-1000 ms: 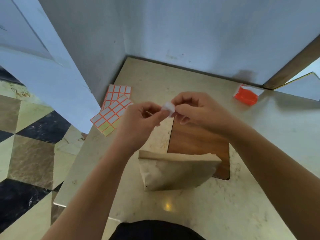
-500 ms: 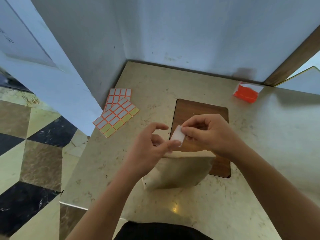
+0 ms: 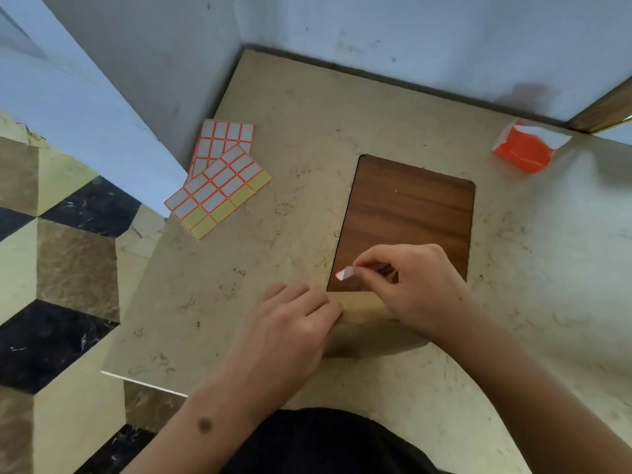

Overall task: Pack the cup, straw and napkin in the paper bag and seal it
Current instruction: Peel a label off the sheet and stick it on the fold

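While the left hand [image 3: 294,323] presses flat on the folded paper bag [image 3: 362,304] at lower centre, the right hand [image 3: 407,282] pinches a sticker [image 3: 345,273]. Sealing step; next, stick it across the fold.

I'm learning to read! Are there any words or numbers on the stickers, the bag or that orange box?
There are no words or numbers to read here.
Sticker sheets: blank labels with orange borders.
Sticker pinched in the right hand: blank.
Paper bag: plain brown where visible.
Orange box: no print visible.
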